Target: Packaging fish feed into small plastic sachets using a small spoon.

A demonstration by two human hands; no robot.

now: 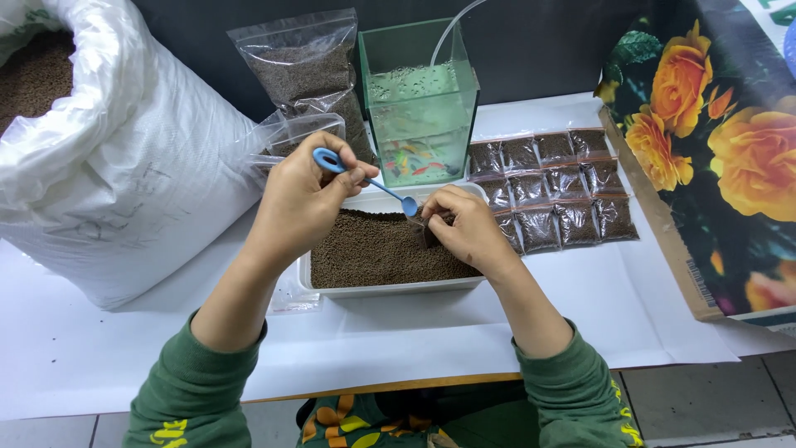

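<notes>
at the centre of the frame the left hand (303,199) pinches a blue spoon (365,178), fingers closed on its handle, bowl tipped down to a small clear bag (429,228). the right hand (468,228) holds that bag shut-fisted over the white tray (390,286) of brown pellets (373,249). to do this well, keep the bag mouth wide under the spoon and above the tray so spills fall back. filled bags (551,187) lie right of centre; a green tank (421,112) stands behind; a big white sack (116,158) fills the upper left.
</notes>
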